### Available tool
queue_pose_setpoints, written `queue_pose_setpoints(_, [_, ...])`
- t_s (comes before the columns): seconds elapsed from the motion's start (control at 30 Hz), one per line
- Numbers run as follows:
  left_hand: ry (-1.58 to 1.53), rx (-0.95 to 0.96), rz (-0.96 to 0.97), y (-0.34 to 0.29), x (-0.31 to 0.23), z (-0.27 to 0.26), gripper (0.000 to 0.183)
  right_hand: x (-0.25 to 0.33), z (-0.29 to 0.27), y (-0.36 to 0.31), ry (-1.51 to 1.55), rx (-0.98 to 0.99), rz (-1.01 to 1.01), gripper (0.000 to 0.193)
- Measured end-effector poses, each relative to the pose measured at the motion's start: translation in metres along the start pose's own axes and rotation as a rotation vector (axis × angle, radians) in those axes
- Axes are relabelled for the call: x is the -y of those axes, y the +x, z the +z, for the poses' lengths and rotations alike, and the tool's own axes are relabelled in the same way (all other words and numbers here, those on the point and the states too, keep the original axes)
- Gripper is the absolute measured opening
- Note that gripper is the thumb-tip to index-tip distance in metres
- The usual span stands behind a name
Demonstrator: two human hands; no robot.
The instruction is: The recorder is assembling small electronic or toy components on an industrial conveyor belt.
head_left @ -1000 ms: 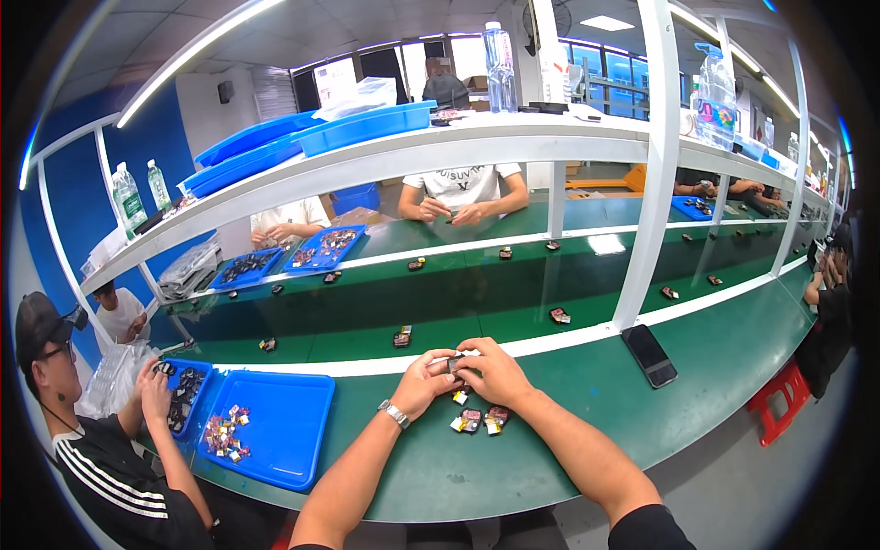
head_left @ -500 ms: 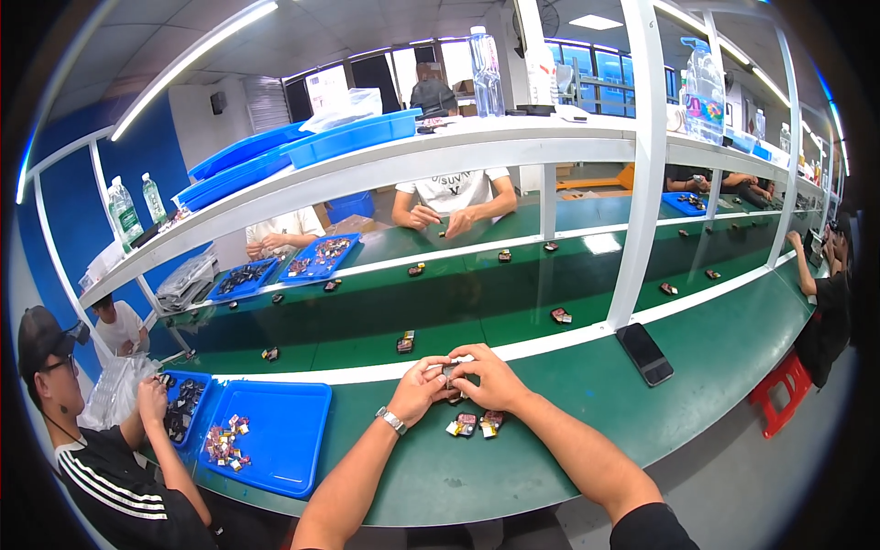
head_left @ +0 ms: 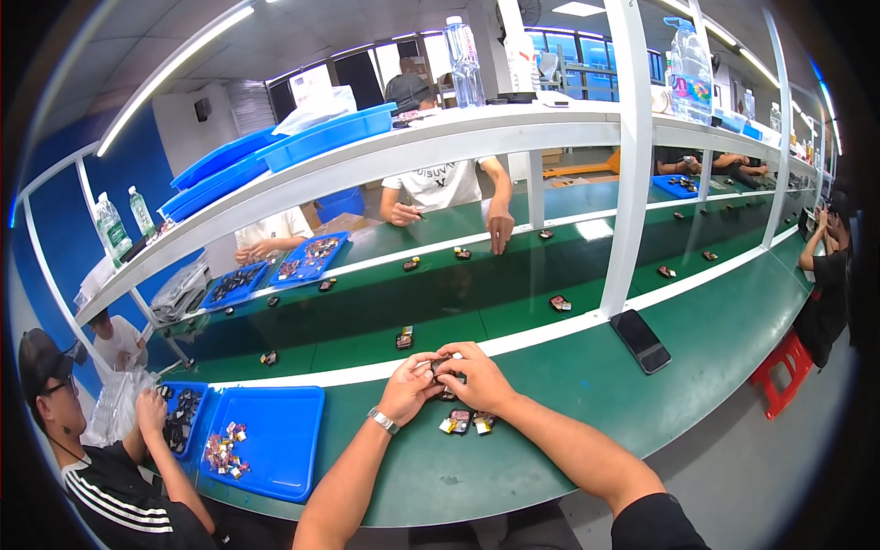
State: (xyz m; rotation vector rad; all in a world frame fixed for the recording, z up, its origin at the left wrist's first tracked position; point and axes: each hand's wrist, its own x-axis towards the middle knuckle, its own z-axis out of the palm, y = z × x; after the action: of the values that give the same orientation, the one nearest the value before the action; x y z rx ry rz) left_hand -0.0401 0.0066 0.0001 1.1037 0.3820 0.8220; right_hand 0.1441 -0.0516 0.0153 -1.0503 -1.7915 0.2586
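Close together over the green bench [head_left: 550, 394], my left hand [head_left: 408, 389] and my right hand [head_left: 476, 378] are closed on one small dark part [head_left: 442, 368]. My fingers cover most of it, so its exact kind is hidden. My right fingertips press on its top, while the left fingers hold its side. Just below my hands lie a small black casing with red and yellow-white parts [head_left: 455, 422] and a similar casing [head_left: 482, 422]. Another dark piece [head_left: 447, 395] shows partly under my fingers.
On my left stand a blue tray [head_left: 316, 431] with small white-and-red parts [head_left: 225, 451] and a tray of black pieces [head_left: 185, 408]. A phone [head_left: 641, 341] lies right, beside a white post [head_left: 628, 183]. Beyond the white ledge, a green belt [head_left: 513, 316] carries several casings. Co-workers sit around.
My view has shifted slightly. My hands stay together on the small part, with the fingers a little rearranged. Across the belt, a co-worker's hand has reached down to the belt's far edge.
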Motion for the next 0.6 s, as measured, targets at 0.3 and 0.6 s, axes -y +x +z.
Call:
queue_pose_setpoints(0.3, [-0.001,-0.006,0.010,0.0002,0.0006,0.0021,0.033,-0.0063,0.0053,-0.0015,0.041,-0.009,0.071,0.014])
queue_pose_setpoints(0.6, [-0.009,0.000,0.002,0.0004,0.0008,0.0032,0.029,-0.0054,0.0092,-0.0003,0.116,-0.036,0.093,0.016])
